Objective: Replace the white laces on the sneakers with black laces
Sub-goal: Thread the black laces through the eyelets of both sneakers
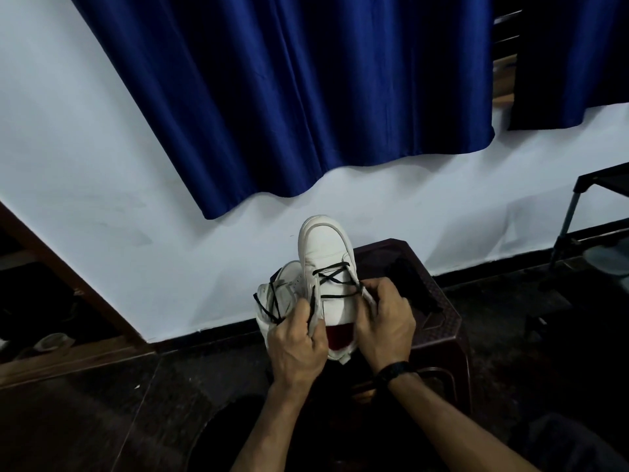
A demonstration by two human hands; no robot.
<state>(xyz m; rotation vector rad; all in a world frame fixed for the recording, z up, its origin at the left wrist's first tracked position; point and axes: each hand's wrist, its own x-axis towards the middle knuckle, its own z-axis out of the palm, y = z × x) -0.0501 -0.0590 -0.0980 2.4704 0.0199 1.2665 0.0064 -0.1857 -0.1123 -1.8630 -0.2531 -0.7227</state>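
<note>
A white sneaker [325,248] stands toe-up between my hands, with a black lace [335,276] crossed through its lower eyelets and a dark red lining at its opening. My left hand [296,342] grips the sneaker's left edge and pinches a loose end of the black lace. My right hand [386,321] pinches the lace at the right eyelet row. A second white sneaker [277,294] lies just left of the first, partly behind my left hand, with a black lace [267,310] across it.
The sneakers rest over a dark brown plastic stool [439,321], with a black object [413,284] lying on it at the right. A white wall and blue curtain [306,97] rise behind. A dark metal stand [565,226] is at the right, a wooden frame at the left.
</note>
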